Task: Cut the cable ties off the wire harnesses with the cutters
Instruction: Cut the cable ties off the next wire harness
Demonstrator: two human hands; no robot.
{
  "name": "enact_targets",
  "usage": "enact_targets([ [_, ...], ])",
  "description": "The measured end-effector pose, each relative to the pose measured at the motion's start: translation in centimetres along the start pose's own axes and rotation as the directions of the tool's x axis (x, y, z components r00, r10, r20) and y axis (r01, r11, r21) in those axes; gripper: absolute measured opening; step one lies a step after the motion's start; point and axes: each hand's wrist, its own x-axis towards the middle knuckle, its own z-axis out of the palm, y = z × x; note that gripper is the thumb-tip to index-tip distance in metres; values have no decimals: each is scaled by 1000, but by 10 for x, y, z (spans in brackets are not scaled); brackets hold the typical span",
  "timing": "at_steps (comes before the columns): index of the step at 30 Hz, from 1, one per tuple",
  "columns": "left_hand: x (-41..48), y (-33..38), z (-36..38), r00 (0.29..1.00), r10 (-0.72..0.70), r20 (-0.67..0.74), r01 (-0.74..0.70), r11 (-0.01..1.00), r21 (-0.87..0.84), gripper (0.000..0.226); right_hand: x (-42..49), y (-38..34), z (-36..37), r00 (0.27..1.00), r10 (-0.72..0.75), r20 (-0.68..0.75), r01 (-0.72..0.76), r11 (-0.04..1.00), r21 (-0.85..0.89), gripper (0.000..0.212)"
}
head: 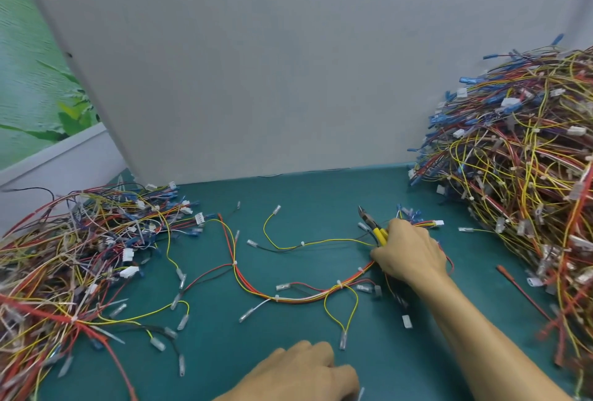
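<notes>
At the right end of the spread harness [288, 299] the right hand [409, 254] grips yellow-handled cutters [373, 226], while nearer than it the left hand [301, 368] rests with fingers curled under, its hold impossible to tell.

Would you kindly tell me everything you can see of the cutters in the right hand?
The cutters are small side cutters with dark metal jaws and yellow, plastic-looking handles. The right hand grips the handles and hides most of them. The jaws point forward and to the left, above the green mat, with nothing visibly between them. Whether they are shut is too small to tell.
</notes>
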Motion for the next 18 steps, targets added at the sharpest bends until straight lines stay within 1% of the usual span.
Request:
enact_targets([
  [2,-2,-6,-3,1000,4,12,-3,999,-39,21,0,0,2,1000,2,-18,-2,1000,10,13],
  [3,-4,-11,-5,999,-26,-24,24,995,-94,21,0,-1,3,1000,1,-29,-1,1000,17,14],
  [4,-6,-17,-8,991,-85,-101,67,983,-169,23,0,-1,3,999,-1,-39,2,1000,24,15],
  [5,-6,-24,-10,958,-176,-225,119,962,-244,28,0,-2,4,999,-2,-46,4,1000,28,16],
  [6,-5,-33,-13,889,-286,-358,181,937,-299,34,0,-2,5,999,-2,-48,4,1000,30,17],
  [7,-2,-44,-17,791,-398,-465,259,906,-335,38,0,-2,5,999,-2,-49,3,1000,31,17],
  [8,3,-57,-20,683,-510,-523,357,857,-371,41,1,-2,5,999,-2,-50,3,999,34,16],
  [9,9,-70,-23,586,-616,-526,466,788,-403,43,1,-1,5,999,-1,-50,3,999,39,16],
  [10,15,-82,-26,516,-703,-489,558,709,-431,45,1,-1,5,999,2,-48,0,999,47,15],
  [11,19,-92,-27,477,-766,-431,616,641,-458,47,1,-1,6,999,7,-44,-5,998,60,15],
  [12,24,-100,-27,457,-806,-377,649,592,-478,50,1,-1,6,999,11,-44,-8,997,79,16],
  [14,34,-112,-24,448,-839,-308,684,544,-487,45,3,0,6,999,14,-44,-7,991,137,16],
  [16,43,-118,-20,453,-839,-303,681,545,-490,29,5,-1,4,998,-12,-65,26,974,226,17],
  [18,48,-120,-19,457,-830,-320,654,557,-512,19,8,-3,0,992,-67,-111,100,938,332,17],
])
